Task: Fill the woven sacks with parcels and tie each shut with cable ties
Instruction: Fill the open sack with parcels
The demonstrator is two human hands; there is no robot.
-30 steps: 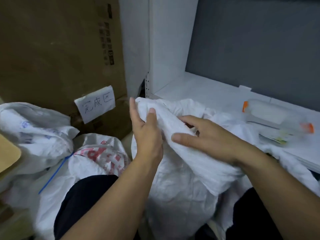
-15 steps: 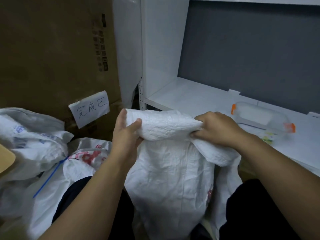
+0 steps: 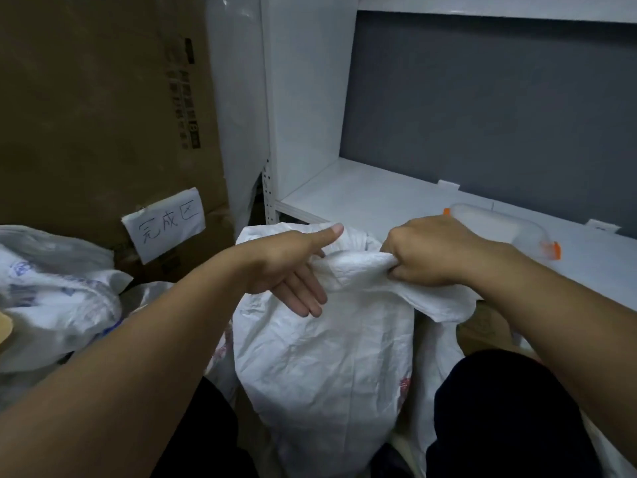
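- We were at the closing step: the sack stood upright between our knees, full, with its top gathered into a twisted neck.
- Our right hand held the neck in a tight fist, on the side near the shelf.
- Our left hand had an open grip, fingers straight and lying against the sack just below the neck, thumb pointing out.
- We saw no tie on this neck, so we judged the sack was not yet shut.
- The next move, we think, needed a tie; the left hand was free to fetch one while the right kept the twist.
- Finished sacks lay at left, below a paper label.
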